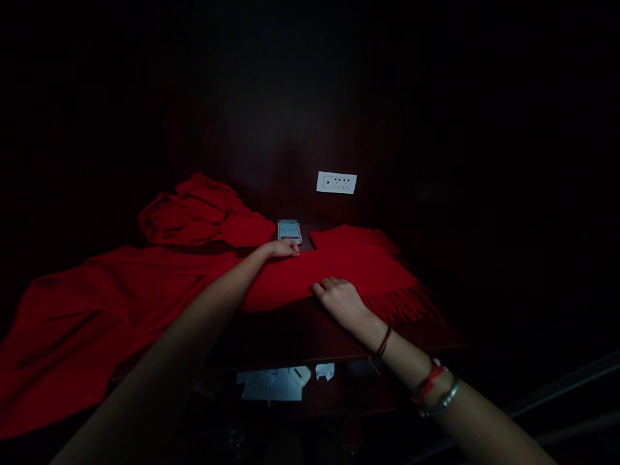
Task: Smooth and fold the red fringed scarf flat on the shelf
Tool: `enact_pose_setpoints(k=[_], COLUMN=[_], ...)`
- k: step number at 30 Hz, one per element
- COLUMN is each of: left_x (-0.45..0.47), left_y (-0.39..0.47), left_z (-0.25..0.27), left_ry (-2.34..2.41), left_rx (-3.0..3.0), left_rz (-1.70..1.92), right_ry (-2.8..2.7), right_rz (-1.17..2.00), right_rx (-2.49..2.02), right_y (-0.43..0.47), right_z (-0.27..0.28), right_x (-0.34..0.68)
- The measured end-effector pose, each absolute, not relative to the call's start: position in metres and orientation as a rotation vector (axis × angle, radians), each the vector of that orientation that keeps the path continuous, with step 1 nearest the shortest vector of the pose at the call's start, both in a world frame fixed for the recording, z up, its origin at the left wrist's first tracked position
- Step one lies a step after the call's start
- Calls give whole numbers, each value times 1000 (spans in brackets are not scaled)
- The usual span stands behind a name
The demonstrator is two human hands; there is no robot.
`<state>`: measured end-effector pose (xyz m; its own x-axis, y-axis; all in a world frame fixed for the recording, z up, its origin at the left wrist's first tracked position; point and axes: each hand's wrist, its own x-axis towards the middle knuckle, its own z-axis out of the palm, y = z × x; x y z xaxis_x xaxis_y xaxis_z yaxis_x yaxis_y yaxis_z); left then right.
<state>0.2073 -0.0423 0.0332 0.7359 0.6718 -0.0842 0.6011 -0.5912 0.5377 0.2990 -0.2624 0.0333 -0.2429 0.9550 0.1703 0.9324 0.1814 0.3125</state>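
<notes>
Head view: at the back, a dark wall (pixel 290 129), mostly lost in shadow; before it, a dark wooden tabletop (pixel 290 332). Across that surface, under both hands, a long red scarf (pixel 290 278), spilling past the front edge (pixel 339 358) at lower left, ending at right in loose fringe (pixel 407 303); between scarf and front edge at centre, an open strip of wood. Beneath, an open lower shelf (pixel 356 408), holding small pale items, otherwise too dark to make out. At back left, a heaped red bundle (pixel 203 210), close to the scarf; cannot tell whether part of the same cloth. At the scarf's far edge, left hand (pixel 285 247), fingers bent; at the near edge, right hand (pixel 341 300), fingers curled downward; for either, cannot tell whether pinching cloth or merely resting on it. On the lower shelf, a pale sheet (pixel 268 386). On the wall, a white socket plate (pixel 336 183). Just beyond the left hand, a phone (pixel 289 230) with lit screen, writing too small to read. On the right forearm, a silver bracelet (pixel 450 394), a red band (pixel 429 382) and, at the wrist, a dark cord (pixel 385 340). Overlapping the sheet, a rounded white object (pixel 300 376); beside it, a crumpled white scrap (pixel 324 371).
</notes>
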Motion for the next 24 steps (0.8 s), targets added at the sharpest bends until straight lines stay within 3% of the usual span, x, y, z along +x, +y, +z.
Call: enact_pose_setpoints(k=[5, 12, 20, 24], left_x=[221, 246, 322, 368], left_y=[-46, -62, -89, -97], left_z=[38, 77, 120, 113], left_ry=[889, 651, 536, 526], left_rx=[2320, 1934, 2051, 2158], left_rz=[184, 390, 481, 465], right_ry=[2308, 2620, 2698, 2476], right_rz=[582, 488, -168, -229], right_rx=[1995, 2577, 3073, 3279], right_y=[-271, -282, -304, -312], right_z=[40, 63, 76, 58], right_x=[309, 353, 418, 452])
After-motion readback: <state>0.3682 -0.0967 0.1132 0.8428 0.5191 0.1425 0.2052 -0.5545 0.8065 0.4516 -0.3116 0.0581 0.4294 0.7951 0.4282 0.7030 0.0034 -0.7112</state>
